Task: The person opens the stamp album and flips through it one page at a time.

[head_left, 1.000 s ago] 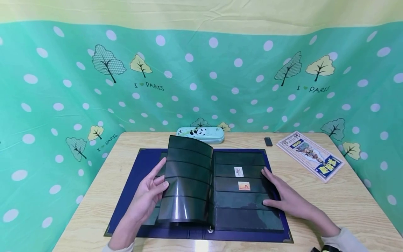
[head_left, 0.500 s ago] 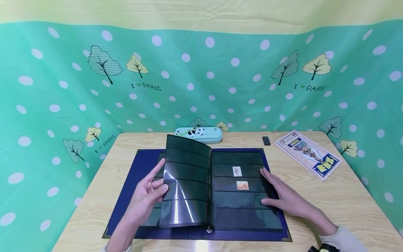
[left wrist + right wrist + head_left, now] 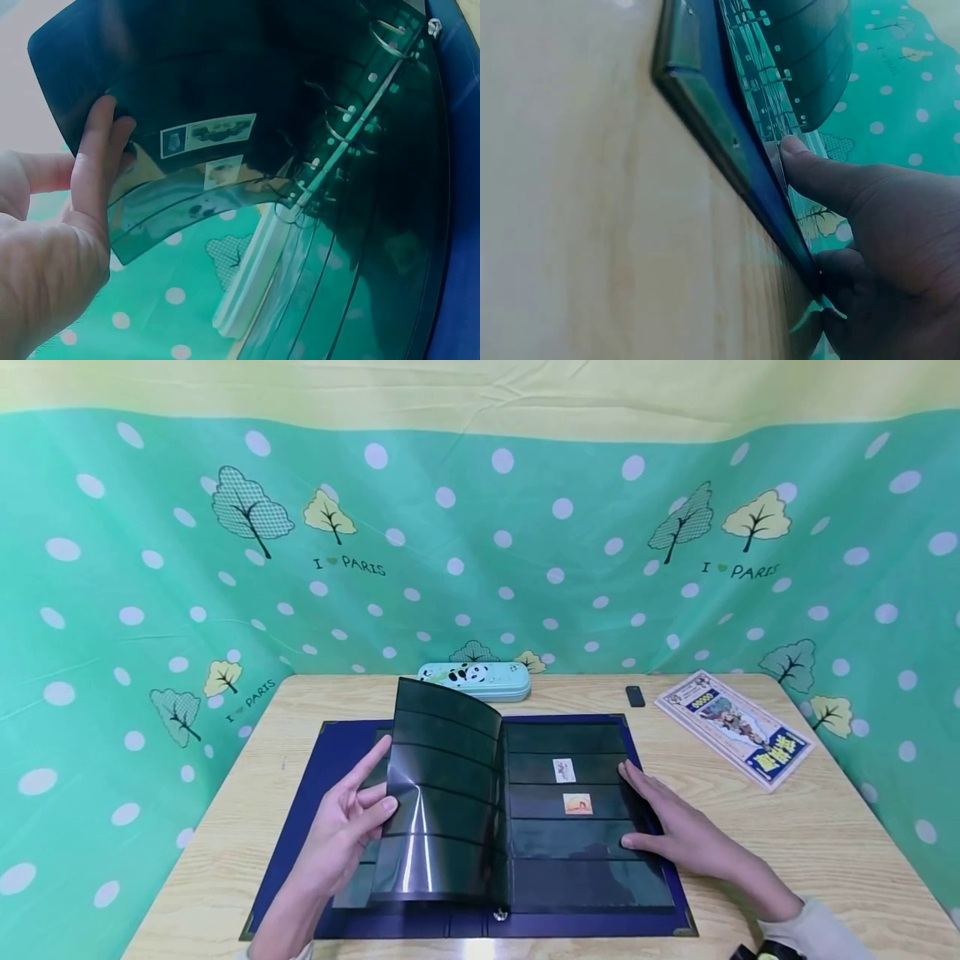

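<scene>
A stamp album with a dark blue cover (image 3: pixel 311 802) lies spread on the table. My left hand (image 3: pixel 337 839) pinches the outer edge of a raised black stamp page (image 3: pixel 442 768), thumb on the near face and fingers behind. That page stands bowed over the left half. Stamps (image 3: pixel 208 136) show on it in the left wrist view. On the flat right-hand page (image 3: pixel 592 885) are a whitish stamp (image 3: pixel 564 771) and an orange stamp (image 3: pixel 578 804). My right hand (image 3: pixel 686 831) rests at this page's outer edge, its thumb (image 3: pixel 799 154) on the page.
Behind the album, a mint panda pencil case (image 3: pixel 487 683) is partly covered by the raised page. A small black object (image 3: pixel 635 697) and a pink-bordered printed booklet (image 3: pixel 738 731) lie at the back right. A green dotted curtain (image 3: pixel 525 568) encloses the table (image 3: pixel 225 877).
The raised page's free edge has shifted slightly left and its glare has changed shape. Both hands keep their places on the pages.
</scene>
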`<move>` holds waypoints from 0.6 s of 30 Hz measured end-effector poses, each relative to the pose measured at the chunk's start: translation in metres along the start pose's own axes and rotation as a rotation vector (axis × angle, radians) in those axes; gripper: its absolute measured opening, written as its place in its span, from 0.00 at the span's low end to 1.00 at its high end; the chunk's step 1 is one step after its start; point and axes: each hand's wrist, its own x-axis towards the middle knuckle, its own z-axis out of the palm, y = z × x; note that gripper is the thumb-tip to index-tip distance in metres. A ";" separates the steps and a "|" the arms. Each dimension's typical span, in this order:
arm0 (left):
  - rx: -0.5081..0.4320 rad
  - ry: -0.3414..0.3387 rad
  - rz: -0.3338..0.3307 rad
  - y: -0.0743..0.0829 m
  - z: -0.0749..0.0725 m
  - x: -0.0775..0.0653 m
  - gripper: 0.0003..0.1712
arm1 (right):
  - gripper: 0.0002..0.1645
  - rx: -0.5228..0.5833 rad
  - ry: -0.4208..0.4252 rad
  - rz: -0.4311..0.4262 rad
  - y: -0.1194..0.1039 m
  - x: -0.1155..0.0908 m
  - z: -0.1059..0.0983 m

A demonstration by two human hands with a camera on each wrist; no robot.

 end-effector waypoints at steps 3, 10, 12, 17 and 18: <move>-0.060 -0.001 -0.011 -0.001 -0.002 0.000 0.47 | 0.67 -0.016 -0.008 0.013 -0.001 0.001 -0.001; -0.106 -0.013 -0.020 0.000 -0.004 -0.001 0.48 | 0.67 -0.038 -0.004 0.019 -0.001 0.000 -0.002; -0.094 -0.008 -0.022 0.001 -0.004 -0.001 0.48 | 0.67 -0.049 -0.004 0.020 -0.002 0.000 -0.002; -0.047 -0.008 -0.017 0.004 -0.002 -0.002 0.48 | 0.66 -0.066 0.005 0.009 -0.003 0.001 -0.001; -0.037 -0.012 -0.010 0.004 -0.002 -0.002 0.48 | 0.66 -0.069 0.007 0.011 -0.003 0.001 -0.001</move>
